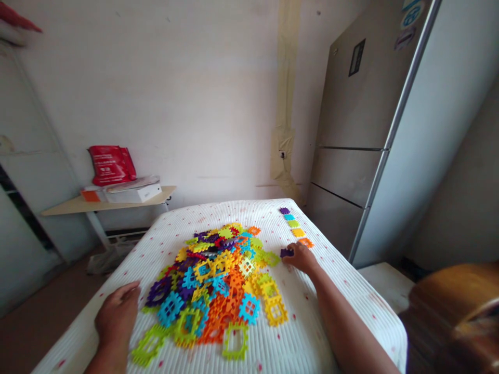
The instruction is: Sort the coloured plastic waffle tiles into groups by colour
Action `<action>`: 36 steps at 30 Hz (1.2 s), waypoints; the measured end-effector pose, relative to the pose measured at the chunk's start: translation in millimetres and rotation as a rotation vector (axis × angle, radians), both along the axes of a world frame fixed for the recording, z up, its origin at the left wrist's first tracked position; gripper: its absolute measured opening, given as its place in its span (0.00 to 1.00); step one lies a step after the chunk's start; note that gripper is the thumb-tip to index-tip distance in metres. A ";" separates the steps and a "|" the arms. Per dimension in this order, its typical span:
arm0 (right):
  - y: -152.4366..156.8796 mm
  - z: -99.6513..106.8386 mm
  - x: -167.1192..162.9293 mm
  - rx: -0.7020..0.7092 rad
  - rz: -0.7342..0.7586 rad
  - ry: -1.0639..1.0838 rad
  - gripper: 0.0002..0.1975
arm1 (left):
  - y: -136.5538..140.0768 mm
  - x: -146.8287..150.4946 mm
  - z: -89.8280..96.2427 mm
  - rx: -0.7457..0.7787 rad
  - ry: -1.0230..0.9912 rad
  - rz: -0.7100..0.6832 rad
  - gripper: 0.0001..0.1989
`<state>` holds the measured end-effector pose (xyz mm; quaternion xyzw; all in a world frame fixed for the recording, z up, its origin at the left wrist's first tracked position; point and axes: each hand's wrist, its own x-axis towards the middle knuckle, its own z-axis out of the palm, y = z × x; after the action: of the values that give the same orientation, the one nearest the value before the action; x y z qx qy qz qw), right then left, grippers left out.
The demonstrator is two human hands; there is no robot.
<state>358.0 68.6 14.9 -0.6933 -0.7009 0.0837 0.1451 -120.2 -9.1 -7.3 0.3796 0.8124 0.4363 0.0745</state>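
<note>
White, red-dotted ribbed cloth (148, 254) bears heaped multicoloured notched plastic tiles (232, 285). Apparently positioning it, the right hand (301, 256) pinches a dark-purple plastic tile (286, 253) beside a multicoloured row (298, 232); release needs steadiness. The left hand (118, 310) looks loosely open.

Toy pieces (230, 296) come in orange, yellow, lime, blue, purple and red. Cloth (300, 332)'s white with little red dots; bag (111, 165)'s red, fridge (351, 114)'s silvery grey.

Bare hands (117, 314), bare forearms (345, 311)
</note>
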 end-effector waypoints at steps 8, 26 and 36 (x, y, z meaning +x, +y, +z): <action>2.2 -4.1 3.3 0.021 0.010 0.025 0.23 | -0.2 2.6 4.7 -0.021 -0.002 -0.008 0.18; -1.5 -0.9 -10.1 0.024 -0.115 -0.042 0.21 | 0.8 0.9 3.3 -0.039 0.008 -0.013 0.19; -1.6 -2.4 -11.2 0.060 -0.028 -0.036 0.16 | 0.1 -0.7 2.4 -0.030 0.017 0.001 0.19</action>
<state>346.8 67.1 12.4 -0.6996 -0.6960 0.0481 0.1544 -120.9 -8.9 -4.9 0.3817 0.8197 0.4207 0.0730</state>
